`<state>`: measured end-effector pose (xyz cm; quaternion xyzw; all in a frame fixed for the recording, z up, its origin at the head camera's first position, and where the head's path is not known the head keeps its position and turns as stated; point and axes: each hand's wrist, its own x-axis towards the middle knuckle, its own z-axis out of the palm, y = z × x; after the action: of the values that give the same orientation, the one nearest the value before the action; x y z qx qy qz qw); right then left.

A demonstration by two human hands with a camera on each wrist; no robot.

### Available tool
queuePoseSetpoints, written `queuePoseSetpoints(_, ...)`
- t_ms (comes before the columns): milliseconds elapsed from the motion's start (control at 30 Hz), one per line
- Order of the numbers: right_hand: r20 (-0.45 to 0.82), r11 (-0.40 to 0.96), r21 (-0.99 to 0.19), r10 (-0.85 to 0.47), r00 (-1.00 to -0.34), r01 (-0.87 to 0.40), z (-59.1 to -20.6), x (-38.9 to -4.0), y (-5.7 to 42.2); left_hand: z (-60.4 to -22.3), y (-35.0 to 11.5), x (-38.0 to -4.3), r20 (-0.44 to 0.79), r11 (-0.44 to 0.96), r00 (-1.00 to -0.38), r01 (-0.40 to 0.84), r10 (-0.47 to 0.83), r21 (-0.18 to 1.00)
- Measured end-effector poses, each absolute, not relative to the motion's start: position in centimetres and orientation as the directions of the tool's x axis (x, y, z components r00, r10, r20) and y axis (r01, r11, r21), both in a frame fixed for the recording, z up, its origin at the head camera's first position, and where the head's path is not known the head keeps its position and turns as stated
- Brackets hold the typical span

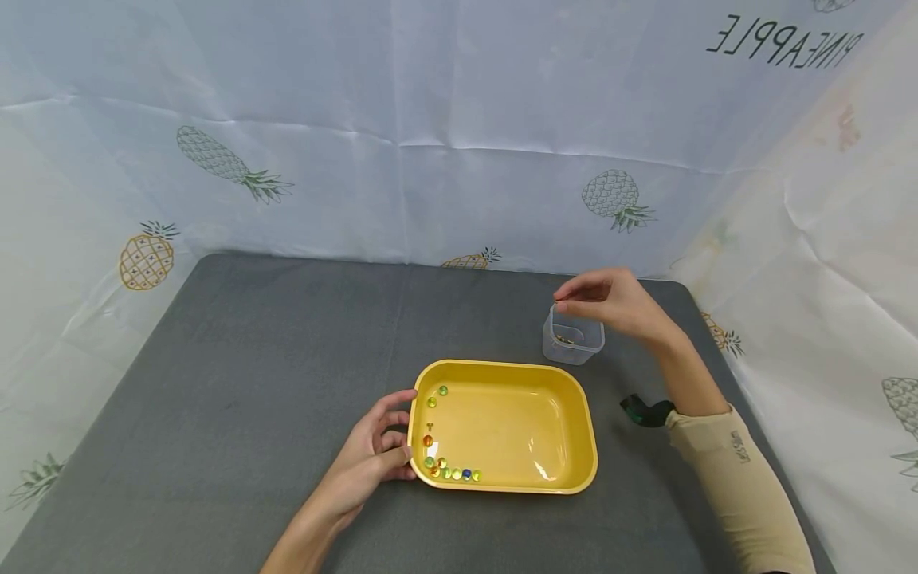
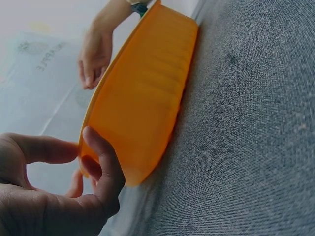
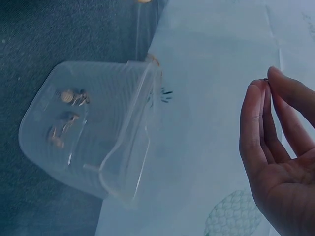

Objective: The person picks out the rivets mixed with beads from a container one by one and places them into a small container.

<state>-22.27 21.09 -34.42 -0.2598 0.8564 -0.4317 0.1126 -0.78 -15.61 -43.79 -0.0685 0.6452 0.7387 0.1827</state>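
Observation:
In the head view my left hand [image 1: 367,456] grips the left end of a yellow tray [image 1: 502,363], its fingers and thumb at the rim. Several glass marbles [image 1: 432,402] lie along the tray's left side and lower left corner, beside a tiny brass-coloured tack [image 1: 429,426]. Over a small clear plastic tub [image 1: 574,355], my right hand [image 1: 610,303] pinches a tiny dark piece [image 3: 266,79] between thumb and fingertips. Most of that piece is hidden by the fingers. Several small metal tacks [image 3: 69,122] rest on the tub's bottom in the right wrist view.
A dark, curved strap-like piece [image 1: 645,410] shows beside the right wrist. The grey cloth-covered table [image 1: 287,383] is backed by white curtains [image 1: 495,199] printed with pineapples. The tub stands just beyond the tray's far right corner.

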Motion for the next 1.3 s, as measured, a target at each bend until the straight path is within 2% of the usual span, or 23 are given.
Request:
queuePoseSetpoints(433, -0.003, 0.558, -0.775, -0.47, -0.883, -0.295, -36.0, -23.1, 23.5, -43.8, -15.6, -0.8, -0.337, -0.101, -0.923, -0.359, 0.185, 0.928)
queuePoseSetpoints(1300, -0.066, 0.604, -0.757, -0.452, -0.89, -0.251, -38.7, -24.2, 24.7, -43.9, -15.7, -0.9, -0.345, -0.107, -0.918, -0.369, 0.194, 0.923)
